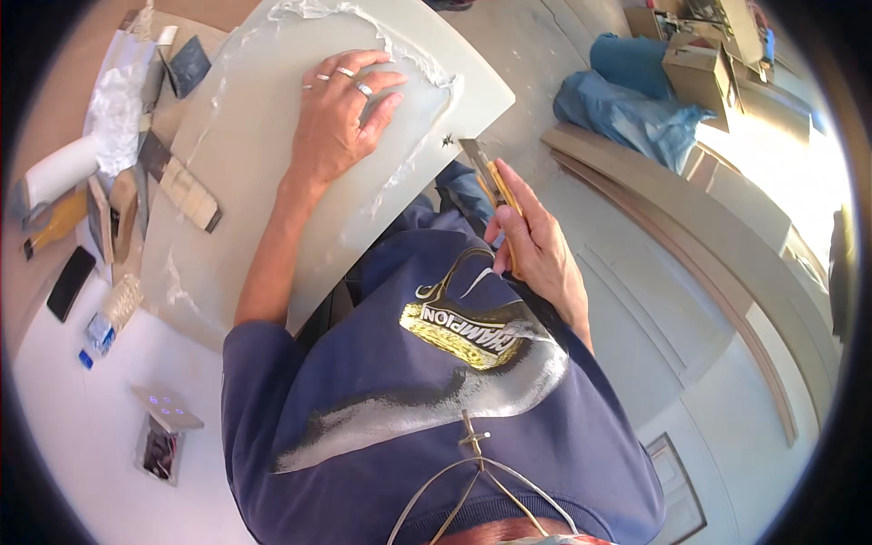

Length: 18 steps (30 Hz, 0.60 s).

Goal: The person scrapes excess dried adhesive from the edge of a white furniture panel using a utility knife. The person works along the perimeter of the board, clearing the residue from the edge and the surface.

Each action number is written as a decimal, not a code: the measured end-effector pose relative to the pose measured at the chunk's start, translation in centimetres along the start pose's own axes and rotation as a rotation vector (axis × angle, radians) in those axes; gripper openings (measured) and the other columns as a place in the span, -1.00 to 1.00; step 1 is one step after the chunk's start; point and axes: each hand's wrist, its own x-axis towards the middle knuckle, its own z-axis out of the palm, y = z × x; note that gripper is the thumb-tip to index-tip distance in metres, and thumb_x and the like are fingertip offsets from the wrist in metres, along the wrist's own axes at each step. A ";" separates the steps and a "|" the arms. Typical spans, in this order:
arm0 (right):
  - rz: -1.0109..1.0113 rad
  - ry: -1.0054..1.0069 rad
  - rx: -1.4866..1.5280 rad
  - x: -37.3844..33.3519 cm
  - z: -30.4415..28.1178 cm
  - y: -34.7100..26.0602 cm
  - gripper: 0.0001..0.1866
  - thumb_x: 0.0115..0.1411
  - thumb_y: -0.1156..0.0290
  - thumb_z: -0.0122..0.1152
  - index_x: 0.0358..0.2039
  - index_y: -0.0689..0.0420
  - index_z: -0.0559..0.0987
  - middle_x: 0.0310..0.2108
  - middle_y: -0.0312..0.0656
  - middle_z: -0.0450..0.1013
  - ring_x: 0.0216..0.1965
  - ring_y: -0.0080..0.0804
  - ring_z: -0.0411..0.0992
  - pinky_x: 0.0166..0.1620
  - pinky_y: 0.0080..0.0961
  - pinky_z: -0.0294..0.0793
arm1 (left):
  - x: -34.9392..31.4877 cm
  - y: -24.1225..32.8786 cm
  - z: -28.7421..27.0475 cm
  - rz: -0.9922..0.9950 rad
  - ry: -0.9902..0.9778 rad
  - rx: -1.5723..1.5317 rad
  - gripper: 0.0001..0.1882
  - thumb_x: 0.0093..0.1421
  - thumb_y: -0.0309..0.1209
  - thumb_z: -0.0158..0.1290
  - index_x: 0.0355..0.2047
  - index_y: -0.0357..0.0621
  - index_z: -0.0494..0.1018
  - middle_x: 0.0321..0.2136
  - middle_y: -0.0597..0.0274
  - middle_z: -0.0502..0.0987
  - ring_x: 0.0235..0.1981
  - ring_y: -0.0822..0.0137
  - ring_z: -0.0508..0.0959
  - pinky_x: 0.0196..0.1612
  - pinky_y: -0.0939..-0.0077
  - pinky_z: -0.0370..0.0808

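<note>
My left hand (341, 118), with rings on its fingers, rests on a pale, smooth panel (254, 191). Its fingers are spread and a little bent, holding nothing. Ragged white strips (422, 65) of a thin film or dried coating run along the panel's far and right sides. My right hand (542, 254) grips a utility knife (493, 188) with a yellow handle. The knife's blade points up and to the left, just off the panel's right edge and close to a small dark star-shaped mark (447, 141). The blade appears apart from the panel.
Left of the panel lie a white roll (62, 170), a spatula-like tool (189, 193), a black phone (71, 283) and a blue-capped bottle (102, 327). Long boards (690, 245) stretch along the right, below a blue plastic bag (627, 113) and a cardboard box (699, 73).
</note>
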 end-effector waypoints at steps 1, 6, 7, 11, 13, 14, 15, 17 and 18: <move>0.040 -0.024 0.047 -0.2 0.0 -0.1 -0.43 0.50 0.37 -0.10 0.49 -0.08 0.20 -0.44 -0.23 0.51 -0.63 -0.50 0.48 -0.38 -0.45 0.51 | 0.1 0.2 0.0 0.002 0.004 -0.021 -0.80 0.19 -0.35 0.27 -0.15 0.08 0.64 0.03 0.42 0.53 0.09 0.21 0.50 0.19 0.15 0.35; 0.142 0.010 0.051 -1.3 -0.2 -1.0 -0.43 0.52 0.34 -0.12 0.51 -0.07 0.17 -0.44 -0.25 0.51 -0.62 -0.53 0.50 -0.44 -0.48 0.49 | 0.4 0.8 0.1 -0.064 -0.002 -0.126 -0.81 0.20 -0.39 0.25 -0.15 0.07 0.65 0.02 0.42 0.56 0.09 0.21 0.51 0.19 0.15 0.36; 0.114 0.011 0.059 -1.4 -0.3 -1.2 -0.43 0.53 0.33 -0.13 0.51 -0.08 0.16 -0.44 -0.25 0.51 -0.61 -0.53 0.50 -0.45 -0.49 0.48 | 0.4 0.9 0.1 -0.074 -0.008 -0.126 -0.81 0.20 -0.39 0.25 -0.15 0.07 0.65 0.02 0.42 0.56 0.09 0.21 0.51 0.19 0.15 0.36; 0.185 0.006 0.026 -1.3 -0.5 -2.0 -0.43 0.53 0.32 -0.13 0.51 -0.08 0.15 -0.45 -0.24 0.51 -0.62 -0.53 0.51 -0.44 -0.48 0.50 | 0.9 0.7 -0.5 -0.069 0.080 -0.183 -0.78 0.21 -0.42 0.24 -0.12 0.07 0.65 0.00 0.37 0.60 0.02 0.19 0.56 0.16 0.17 0.39; 0.179 0.017 -0.030 -1.4 -0.7 -2.5 -0.43 0.53 0.34 -0.16 0.51 -0.05 0.15 -0.47 -0.22 0.49 -0.63 -0.52 0.50 -0.42 -0.47 0.52 | 1.0 0.0 -1.4 -0.067 0.124 -0.177 -0.76 0.20 -0.43 0.25 -0.11 0.07 0.65 -0.01 0.35 0.61 0.00 0.18 0.57 0.16 0.18 0.40; 0.188 0.018 -0.035 -1.4 -0.8 -2.8 -0.43 0.53 0.34 -0.16 0.51 -0.05 0.15 -0.47 -0.22 0.49 -0.63 -0.52 0.50 -0.42 -0.47 0.52 | 1.1 -0.8 -2.2 -0.100 0.189 -0.098 -0.80 0.24 -0.46 0.22 -0.12 0.02 0.65 0.00 0.31 0.62 0.02 0.19 0.57 0.14 0.23 0.43; 0.177 0.010 -0.063 -1.4 -0.8 -3.0 -0.44 0.53 0.34 -0.17 0.51 -0.03 0.15 -0.48 -0.21 0.48 -0.63 -0.51 0.50 -0.40 -0.46 0.53 | 1.1 -1.7 -3.0 -0.134 0.254 -0.016 -0.84 0.28 -0.48 0.19 -0.14 -0.03 0.65 0.00 0.27 0.62 0.04 0.19 0.57 0.13 0.27 0.46; 0.169 0.008 -0.096 -1.5 -0.9 -3.5 -0.44 0.53 0.34 -0.18 0.51 -0.02 0.15 -0.48 -0.20 0.47 -0.63 -0.50 0.50 -0.39 -0.45 0.54 | 1.1 -3.8 -4.5 -0.154 0.311 0.085 -0.84 0.28 -0.47 0.20 -0.14 -0.04 0.66 -0.01 0.26 0.63 0.04 0.19 0.57 0.15 0.26 0.46; 0.197 -0.009 -0.117 -1.6 -1.0 -3.8 -0.44 0.53 0.35 -0.19 0.51 -0.02 0.14 -0.50 -0.22 0.46 -0.64 -0.51 0.49 -0.39 -0.46 0.53 | 1.0 -4.8 -5.1 -0.170 0.365 0.195 -0.84 0.28 -0.46 0.20 -0.13 -0.05 0.66 -0.03 0.24 0.65 0.04 0.19 0.58 0.16 0.25 0.46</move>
